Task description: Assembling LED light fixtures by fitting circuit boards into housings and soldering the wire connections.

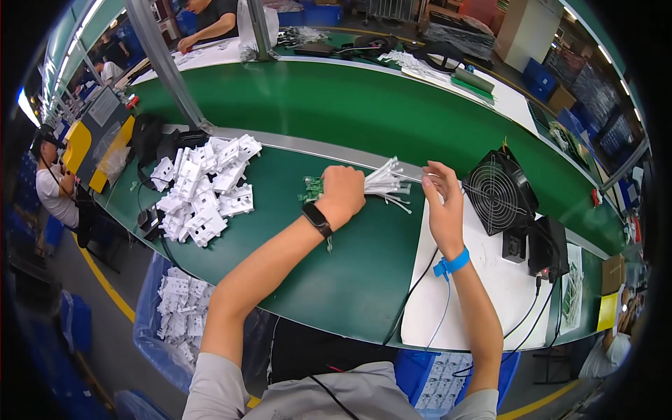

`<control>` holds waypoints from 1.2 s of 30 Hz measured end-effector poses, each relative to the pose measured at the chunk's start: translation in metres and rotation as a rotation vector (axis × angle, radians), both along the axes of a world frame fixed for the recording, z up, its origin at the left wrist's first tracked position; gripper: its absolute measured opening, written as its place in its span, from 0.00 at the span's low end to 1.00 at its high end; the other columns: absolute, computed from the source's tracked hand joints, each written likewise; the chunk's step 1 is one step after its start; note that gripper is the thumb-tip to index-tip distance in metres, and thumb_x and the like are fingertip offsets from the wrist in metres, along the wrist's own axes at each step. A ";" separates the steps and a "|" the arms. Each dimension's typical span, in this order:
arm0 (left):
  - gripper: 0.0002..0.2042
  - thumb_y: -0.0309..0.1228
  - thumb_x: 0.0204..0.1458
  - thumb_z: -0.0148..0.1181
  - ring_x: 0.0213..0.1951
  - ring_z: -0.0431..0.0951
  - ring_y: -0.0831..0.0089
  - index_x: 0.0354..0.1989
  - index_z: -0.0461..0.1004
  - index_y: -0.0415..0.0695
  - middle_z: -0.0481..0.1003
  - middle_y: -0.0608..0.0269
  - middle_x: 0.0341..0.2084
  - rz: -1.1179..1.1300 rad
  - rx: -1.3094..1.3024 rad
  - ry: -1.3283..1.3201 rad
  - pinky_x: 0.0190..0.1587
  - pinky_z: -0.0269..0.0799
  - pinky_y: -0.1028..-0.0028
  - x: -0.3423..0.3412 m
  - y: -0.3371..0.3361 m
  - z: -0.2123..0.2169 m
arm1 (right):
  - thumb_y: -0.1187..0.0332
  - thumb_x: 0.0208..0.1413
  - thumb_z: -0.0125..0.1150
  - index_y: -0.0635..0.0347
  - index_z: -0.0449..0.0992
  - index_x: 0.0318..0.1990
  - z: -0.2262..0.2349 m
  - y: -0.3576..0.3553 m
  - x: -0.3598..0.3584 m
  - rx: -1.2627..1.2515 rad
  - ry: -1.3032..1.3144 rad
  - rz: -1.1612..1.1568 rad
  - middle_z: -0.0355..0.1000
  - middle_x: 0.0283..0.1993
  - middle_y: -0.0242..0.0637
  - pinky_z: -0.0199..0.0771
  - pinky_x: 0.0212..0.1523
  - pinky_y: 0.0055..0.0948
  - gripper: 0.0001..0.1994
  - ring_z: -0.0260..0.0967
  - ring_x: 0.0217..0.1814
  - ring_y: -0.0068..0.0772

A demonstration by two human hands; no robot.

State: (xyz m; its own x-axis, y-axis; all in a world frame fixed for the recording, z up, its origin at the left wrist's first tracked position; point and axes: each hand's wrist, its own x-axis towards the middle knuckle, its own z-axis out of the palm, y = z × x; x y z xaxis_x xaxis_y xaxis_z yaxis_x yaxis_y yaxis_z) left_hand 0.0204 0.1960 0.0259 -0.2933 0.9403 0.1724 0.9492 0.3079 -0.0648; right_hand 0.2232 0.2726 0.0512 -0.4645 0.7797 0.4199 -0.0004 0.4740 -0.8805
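Fan (498, 192) blocks right; plastic parts pile (203, 189) left; green mat (350, 266) between open.

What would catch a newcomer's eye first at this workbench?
Probably the left hand at the middle of the green bench, fisted around a bundle of white cable ties that fan out toward the open right hand beside it. Next comes the heap of white plastic parts to the left. A black fan stands at the right, on a white mat.
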 end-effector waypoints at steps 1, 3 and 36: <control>0.08 0.35 0.43 0.66 0.35 0.85 0.55 0.27 0.83 0.43 0.82 0.51 0.27 -0.005 -0.001 -0.001 0.38 0.79 0.61 0.003 0.007 -0.008 | 0.69 0.65 0.59 0.64 0.70 0.60 0.000 0.003 0.001 -0.001 -0.001 -0.005 0.74 0.56 0.44 0.70 0.62 0.35 0.18 0.72 0.58 0.35; 0.09 0.35 0.42 0.69 0.41 0.84 0.57 0.28 0.84 0.43 0.82 0.52 0.31 -0.036 0.065 0.061 0.39 0.78 0.63 0.010 0.018 -0.014 | 0.72 0.64 0.60 0.64 0.73 0.57 0.001 0.006 0.003 0.052 -0.039 -0.039 0.74 0.55 0.42 0.70 0.62 0.35 0.16 0.72 0.56 0.36; 0.25 0.40 0.49 0.71 0.53 0.73 0.52 0.53 0.76 0.42 0.74 0.51 0.49 -0.229 0.470 -0.645 0.58 0.69 0.59 -0.035 -0.055 -0.028 | 0.76 0.51 0.66 0.62 0.81 0.38 0.029 -0.027 -0.046 0.527 -0.420 0.490 0.80 0.39 0.42 0.77 0.45 0.40 0.06 0.78 0.42 0.50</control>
